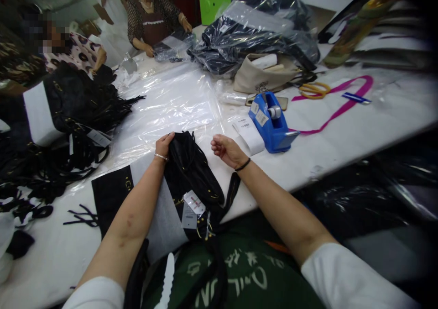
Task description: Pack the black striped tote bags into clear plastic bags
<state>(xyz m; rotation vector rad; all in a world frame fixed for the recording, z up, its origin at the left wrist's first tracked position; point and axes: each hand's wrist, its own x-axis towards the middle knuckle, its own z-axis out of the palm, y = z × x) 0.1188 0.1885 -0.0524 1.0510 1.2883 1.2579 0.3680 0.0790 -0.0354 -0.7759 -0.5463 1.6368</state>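
Note:
A black bag (195, 167) with gold-coloured fittings lies at the table's front edge. My left hand (164, 145) is closed on its far end, thumb on top. Hang tags (194, 203) lie on its near end. White paper (167, 227) lies across black material under my left forearm. To the right of the bag, apart from it, my right hand (227, 151) has its fingers curled in; anything between them is too small to make out. Just beyond that hand are a strip of white labels (249, 133) and a blue tape dispenser (270, 122).
Black bags are heaped (68, 108) at the left. Clear plastic sheets (174, 99) cover the middle. Farther back are a plastic-wrapped pile (253, 30) and a beige pouch (263, 74). Yellow-handled scissors (315, 90) and a magenta ribbon (338, 112) lie right. Several people work across the table.

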